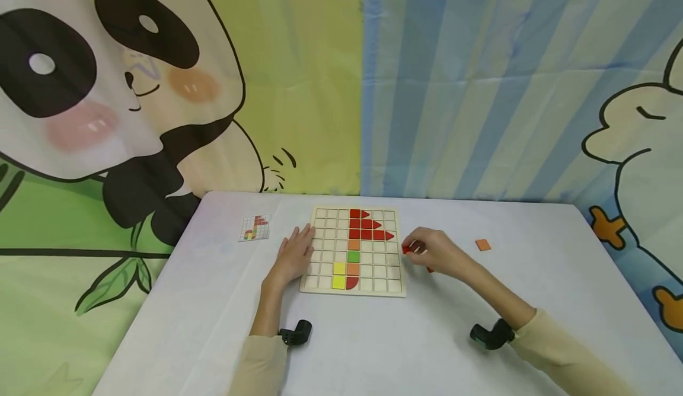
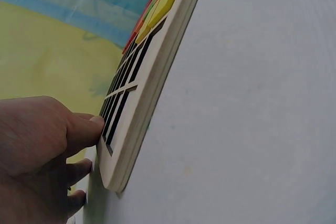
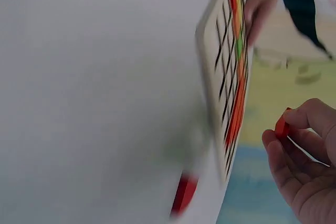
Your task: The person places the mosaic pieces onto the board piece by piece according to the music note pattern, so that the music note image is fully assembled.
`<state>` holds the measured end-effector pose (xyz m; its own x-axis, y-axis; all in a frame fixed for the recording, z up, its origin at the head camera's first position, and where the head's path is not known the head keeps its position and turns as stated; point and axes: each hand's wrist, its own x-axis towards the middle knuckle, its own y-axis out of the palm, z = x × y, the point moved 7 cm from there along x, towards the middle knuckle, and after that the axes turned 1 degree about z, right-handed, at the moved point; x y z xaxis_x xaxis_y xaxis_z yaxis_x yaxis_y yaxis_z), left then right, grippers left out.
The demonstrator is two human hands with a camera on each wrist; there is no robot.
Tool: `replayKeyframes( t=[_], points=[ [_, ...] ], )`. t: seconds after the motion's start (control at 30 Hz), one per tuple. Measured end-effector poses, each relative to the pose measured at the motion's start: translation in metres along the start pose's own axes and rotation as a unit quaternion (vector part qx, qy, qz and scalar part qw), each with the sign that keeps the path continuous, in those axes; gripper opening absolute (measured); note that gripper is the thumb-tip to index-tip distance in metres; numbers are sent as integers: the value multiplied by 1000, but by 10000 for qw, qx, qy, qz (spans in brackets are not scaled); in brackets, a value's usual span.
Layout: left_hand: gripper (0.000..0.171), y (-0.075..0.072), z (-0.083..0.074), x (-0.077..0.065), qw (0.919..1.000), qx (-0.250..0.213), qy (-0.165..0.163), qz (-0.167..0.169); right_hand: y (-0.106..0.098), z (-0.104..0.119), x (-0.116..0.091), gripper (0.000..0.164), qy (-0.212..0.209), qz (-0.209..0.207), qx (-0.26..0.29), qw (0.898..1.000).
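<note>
A wooden grid board [image 1: 376, 272] lies in the middle of the table. Red pieces [image 1: 363, 225] form rows at its top, above an orange square [image 1: 354, 245] and a green square [image 1: 353, 257]. Lower down are yellow squares [image 1: 338, 275], another orange square and a round-edged red piece [image 1: 351, 283]. My left hand [image 1: 292, 258] rests against the board's left edge, the thumb touching its rim in the left wrist view. Just off the right edge, my right hand [image 1: 440, 252] pinches a small red block [image 3: 282, 125] between thumb and fingertips, raised above the table.
A second red piece [image 3: 185, 193] lies on the table, mostly hidden under the right hand in the head view. Farther right is a loose orange square [image 1: 482, 245]. To the board's left lies a pattern card [image 1: 254, 228]. Printed cloth hangs behind the table.
</note>
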<state>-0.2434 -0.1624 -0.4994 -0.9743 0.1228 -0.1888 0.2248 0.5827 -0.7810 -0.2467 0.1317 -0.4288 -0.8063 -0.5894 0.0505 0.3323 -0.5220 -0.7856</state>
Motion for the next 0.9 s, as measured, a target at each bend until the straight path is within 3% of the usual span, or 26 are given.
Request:
replayKeyframes(
  t=[0.13, 0.3, 0.57, 0.9],
  points=[
    [51, 1, -1, 0, 10000, -70, 7, -12, 33, 40, 21, 15, -573, 359, -163, 9976],
    [51, 2, 0, 0, 10000, -46, 11, -3, 60, 64, 49, 14, -565, 529, -234, 9967],
    [52, 2, 1, 1, 10000, -6, -10, 11, 90, 71, 84, 13, -386, 736, -712, 9940],
    [53, 2, 2, 2, 10000, 60, -43, 42, 103, 76, 93, 5, -326, 832, -870, 9922]
  ],
)
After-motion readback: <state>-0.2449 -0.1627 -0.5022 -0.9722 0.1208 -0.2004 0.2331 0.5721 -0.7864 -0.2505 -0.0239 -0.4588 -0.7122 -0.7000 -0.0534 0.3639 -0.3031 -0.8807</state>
